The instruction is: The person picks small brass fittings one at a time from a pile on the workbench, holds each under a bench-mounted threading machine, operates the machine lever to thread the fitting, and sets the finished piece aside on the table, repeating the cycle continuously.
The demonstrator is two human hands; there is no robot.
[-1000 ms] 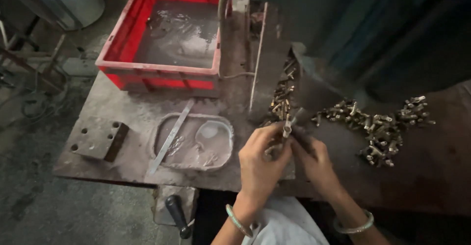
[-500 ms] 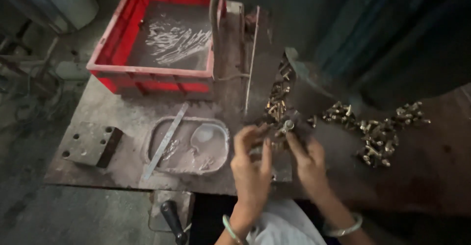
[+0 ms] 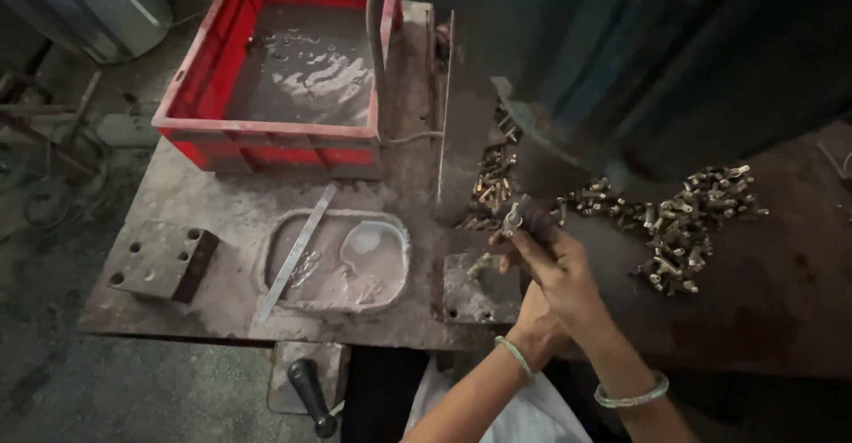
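A: Well, the biggest thing is the dark machine body (image 3: 639, 61) looming over the far right of the rusty steel table (image 3: 781, 301); it hides much of the far edge.

B: And after that?

A: One red plastic crate (image 3: 266, 132) at the far left corner, its floor wet and shiny. Nearer the front edge lies one shallow oval metal tray (image 3: 390, 274) with a flat steel ruler (image 3: 297, 252) slanting across its rim. One drilled steel block (image 3: 160, 261) sits at the left front corner, and one flat plate (image 3: 475, 296) just left of the hands.

B: The small parts?

A: Two heaps of little brass-coloured fittings, too many to count: one pile (image 3: 493, 185) under the machine, a wider scatter (image 3: 683, 221) to the right.

B: The hands?

A: The right hand (image 3: 568, 279) pinches one small fitting (image 3: 512, 221) in its fingertips, raised just below the machine. The left hand (image 3: 532, 319) lies beneath it, mostly hidden; I cannot tell its fingers. Each wrist wears one bangle.
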